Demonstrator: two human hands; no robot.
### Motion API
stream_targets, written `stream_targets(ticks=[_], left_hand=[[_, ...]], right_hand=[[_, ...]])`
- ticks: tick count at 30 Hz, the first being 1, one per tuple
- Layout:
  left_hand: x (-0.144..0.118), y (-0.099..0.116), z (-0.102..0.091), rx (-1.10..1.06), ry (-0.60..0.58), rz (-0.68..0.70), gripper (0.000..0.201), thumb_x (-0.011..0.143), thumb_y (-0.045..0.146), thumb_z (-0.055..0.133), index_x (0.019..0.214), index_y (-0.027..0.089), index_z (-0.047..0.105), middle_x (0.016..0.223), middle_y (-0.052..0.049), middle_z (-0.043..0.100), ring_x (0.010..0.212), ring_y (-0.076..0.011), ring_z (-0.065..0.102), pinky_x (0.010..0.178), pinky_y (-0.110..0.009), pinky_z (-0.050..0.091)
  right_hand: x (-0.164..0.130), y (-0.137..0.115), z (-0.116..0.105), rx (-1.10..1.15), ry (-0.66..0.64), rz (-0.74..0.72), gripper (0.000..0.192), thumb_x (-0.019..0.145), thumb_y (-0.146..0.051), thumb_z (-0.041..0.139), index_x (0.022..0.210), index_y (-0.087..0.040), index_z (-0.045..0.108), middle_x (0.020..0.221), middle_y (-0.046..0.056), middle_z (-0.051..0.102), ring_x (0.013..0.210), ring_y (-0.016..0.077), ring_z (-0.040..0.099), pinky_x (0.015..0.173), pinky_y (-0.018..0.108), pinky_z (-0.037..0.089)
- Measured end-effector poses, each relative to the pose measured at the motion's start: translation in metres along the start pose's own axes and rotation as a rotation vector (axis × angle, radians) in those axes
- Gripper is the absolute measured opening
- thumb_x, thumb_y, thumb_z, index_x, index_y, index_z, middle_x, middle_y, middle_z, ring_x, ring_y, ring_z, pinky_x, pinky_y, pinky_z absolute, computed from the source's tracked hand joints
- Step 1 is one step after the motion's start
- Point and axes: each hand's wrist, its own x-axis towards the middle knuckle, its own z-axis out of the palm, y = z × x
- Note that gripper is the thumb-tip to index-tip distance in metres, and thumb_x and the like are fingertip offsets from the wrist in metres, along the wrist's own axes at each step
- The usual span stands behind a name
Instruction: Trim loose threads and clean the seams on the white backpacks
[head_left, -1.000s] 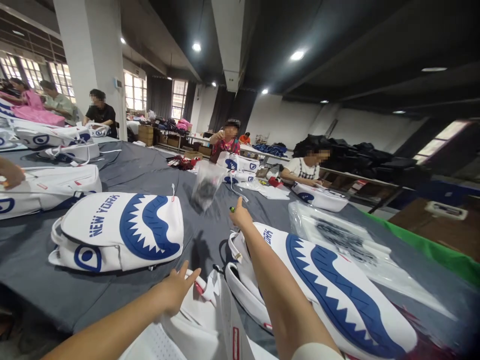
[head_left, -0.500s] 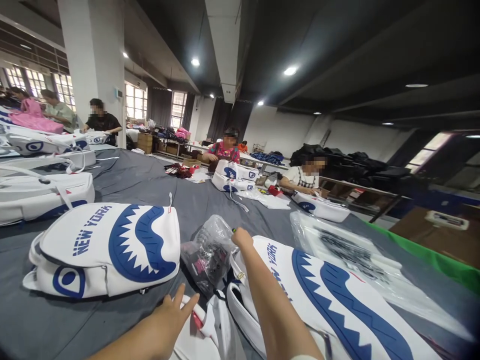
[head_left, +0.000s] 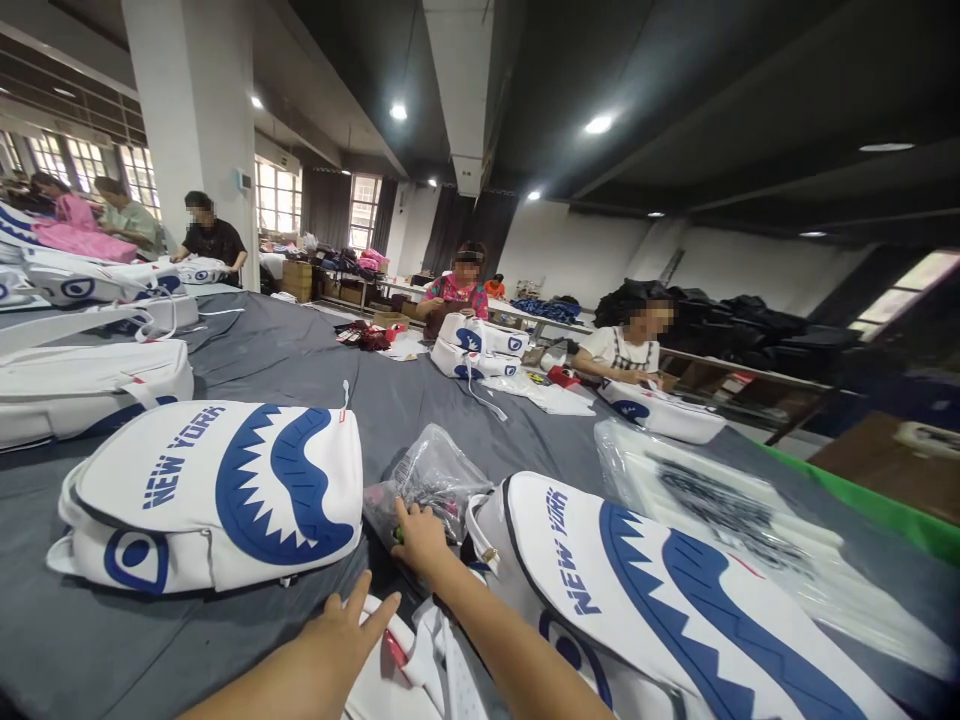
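Right hand at a clear bag of small parts, between two shark-print backpacks on the grey bench

The right hand [head_left: 420, 535] has its grip closed on the clear plastic bag [head_left: 427, 480], which lies on the bench [head_left: 300, 360] between the left backpack [head_left: 217, 490] and the right backpack [head_left: 660, 600], touching the latter's edge. The left hand [head_left: 345, 630] is released, fingers spread, resting on a third white backpack [head_left: 409, 670] at the near edge. Judging by this, the bag is in hand but unopened, so the near backpack's work looks largely ahead. Other people sit at benches beyond
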Motion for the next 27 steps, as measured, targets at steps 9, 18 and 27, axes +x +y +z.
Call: stream_targets(ticks=[9,18,27], left_hand=[[-0.028,-0.005,-0.008,0.024,0.027,0.063,0.136,0.046,-0.021,0.054,0.163,0.027,0.002,0.168,-0.022,-0.004,0.147,-0.0479,0.032,0.110,-0.051,0.045],[-0.079,-0.041,0.025,0.028,0.226,-0.006,0.118,0.066,-0.016,0.046,0.162,0.039,0.002,0.169,-0.017,0.011,0.132,-0.0351,0.055,0.100,-0.042,0.051],[-0.107,-0.049,0.043,0.091,0.246,-0.120,0.114,0.070,-0.016,0.040,0.162,0.038,-0.002,0.170,-0.017,0.005,0.130,-0.0344,0.055,0.095,-0.039,0.051]], right_hand=[[-0.066,0.069,0.000,-0.050,0.007,-0.137,0.069,0.079,-0.001,0.052,0.142,-0.028,0.051,0.146,0.006,0.057,0.124,0.0275,0.056,0.091,0.034,0.050],[-0.154,0.118,-0.009,-0.013,-0.137,0.092,0.048,0.087,-0.002,0.045,0.123,-0.025,0.066,0.122,0.010,0.071,0.110,0.0282,0.068,0.086,0.035,0.050],[-0.083,0.009,-0.038,0.082,-0.004,0.293,0.063,0.099,-0.058,0.051,0.144,-0.015,0.045,0.122,0.015,0.067,0.112,0.0281,0.065,0.092,0.041,0.053]])
